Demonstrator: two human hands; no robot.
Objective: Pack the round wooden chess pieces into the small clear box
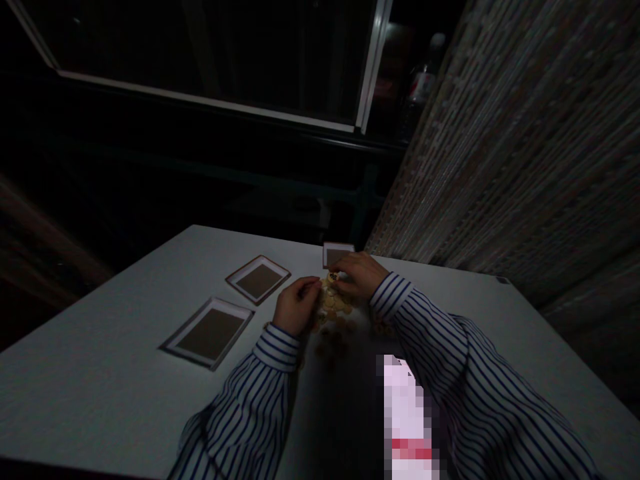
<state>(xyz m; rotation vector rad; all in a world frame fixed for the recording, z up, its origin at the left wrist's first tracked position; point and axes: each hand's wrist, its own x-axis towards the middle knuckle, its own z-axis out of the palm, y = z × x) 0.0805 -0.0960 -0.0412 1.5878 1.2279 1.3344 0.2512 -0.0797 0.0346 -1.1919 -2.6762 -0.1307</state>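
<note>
A pile of round, light wooden discs (334, 307) lies on the table between my hands; they resemble Chinese chess pieces. At the far side of the pile, my right hand (361, 272) grips one round piece (333, 276) with a dark mark on its face, between thumb and fingers. My left hand (296, 305) is at the pile's left edge, its thumb and fingers pinched together. Whatever lies in that pinch, if anything, is too small and dim to make out. More discs (333, 343) lie in shadow nearer to me, and a few (384, 328) sit under my right wrist.
The white table (115, 320) carries a brown-rimmed frame (259, 279), a grey-rimmed frame (209, 332) and a small frame (338, 253) just behind my right hand. A string curtain (500, 147) hangs beyond the right edge. In the dark background stands a bottle (421, 87). A bright pixelated patch (407, 413) covers the lower middle.
</note>
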